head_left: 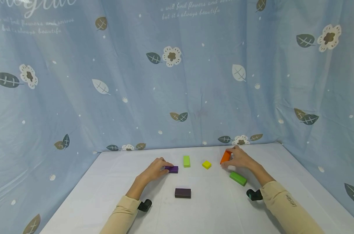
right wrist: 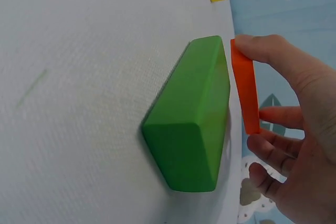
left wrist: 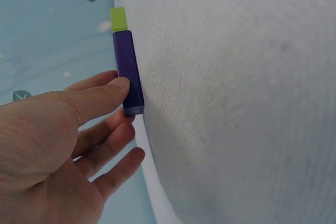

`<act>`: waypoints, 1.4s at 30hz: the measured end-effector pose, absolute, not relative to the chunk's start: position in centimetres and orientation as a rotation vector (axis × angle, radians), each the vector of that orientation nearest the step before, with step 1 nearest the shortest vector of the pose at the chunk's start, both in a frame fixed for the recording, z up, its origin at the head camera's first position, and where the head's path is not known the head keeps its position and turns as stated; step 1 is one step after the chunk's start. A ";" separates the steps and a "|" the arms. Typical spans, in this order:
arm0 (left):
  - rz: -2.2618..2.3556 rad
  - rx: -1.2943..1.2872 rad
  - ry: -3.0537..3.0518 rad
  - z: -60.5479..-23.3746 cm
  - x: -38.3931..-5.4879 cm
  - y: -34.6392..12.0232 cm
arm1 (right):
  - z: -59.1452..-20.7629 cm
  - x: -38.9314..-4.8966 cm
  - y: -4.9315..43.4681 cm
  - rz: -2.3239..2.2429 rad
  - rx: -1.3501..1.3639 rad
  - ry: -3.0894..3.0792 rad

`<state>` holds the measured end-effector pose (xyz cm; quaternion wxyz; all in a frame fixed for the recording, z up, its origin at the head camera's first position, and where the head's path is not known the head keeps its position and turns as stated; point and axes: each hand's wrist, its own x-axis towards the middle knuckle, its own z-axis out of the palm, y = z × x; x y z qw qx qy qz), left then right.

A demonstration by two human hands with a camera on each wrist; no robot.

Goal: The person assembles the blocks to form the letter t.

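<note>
My left hand (head_left: 156,169) pinches a purple block (head_left: 172,169) at its left end. In the left wrist view the thumb lies on the near face of the purple block (left wrist: 127,61), and the other fingers are behind and below it. My right hand (head_left: 238,158) grips an orange block (head_left: 225,157) by its two ends. The right wrist view shows the thumb at the top of the orange block (right wrist: 244,87) and fingertips at its lower end. A green block (head_left: 238,178) lies just in front of the right hand.
A lime block (head_left: 186,161) and a small yellow block (head_left: 206,164) lie between the hands, towards the back. Closer in lies a dark brown block (head_left: 183,193). The white table (head_left: 212,211) meets a blue patterned curtain (head_left: 194,87) at its back and sides.
</note>
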<state>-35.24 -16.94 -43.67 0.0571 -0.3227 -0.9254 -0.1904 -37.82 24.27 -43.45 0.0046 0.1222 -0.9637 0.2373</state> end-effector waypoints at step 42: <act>-0.563 -1.001 -2.807 -43.8 -35.5 -17.2 | -40.6 -35.8 20.2 0.660 0.681 -2.885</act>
